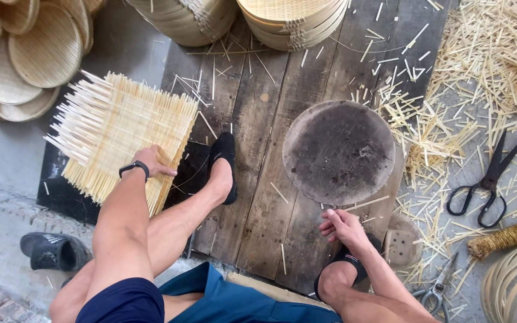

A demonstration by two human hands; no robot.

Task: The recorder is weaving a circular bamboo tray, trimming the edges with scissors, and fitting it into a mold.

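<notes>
My left hand [154,162] rests on the near right edge of a stack of square woven bamboo mats [121,128] with loose strip ends sticking out at the left; its fingers lie against the mat and a dark band is on the wrist. My right hand [341,224] hangs just below a round dark wooden block [338,152], fingers curled loosely, a thin bamboo sliver lying close by its fingertips. Whether it holds the sliver is unclear. My left foot in a black slipper [225,161] stands on the dark planks [258,197] between mats and block.
Black scissors [489,179] lie at the right among bamboo offcuts [450,119]. Smaller shears [435,293] sit at the lower right beside coiled bamboo rings [513,287]. Stacks of round woven trays [31,54] stand at the top left and top middle [294,21]. A loose black shoe [52,251] lies at the left.
</notes>
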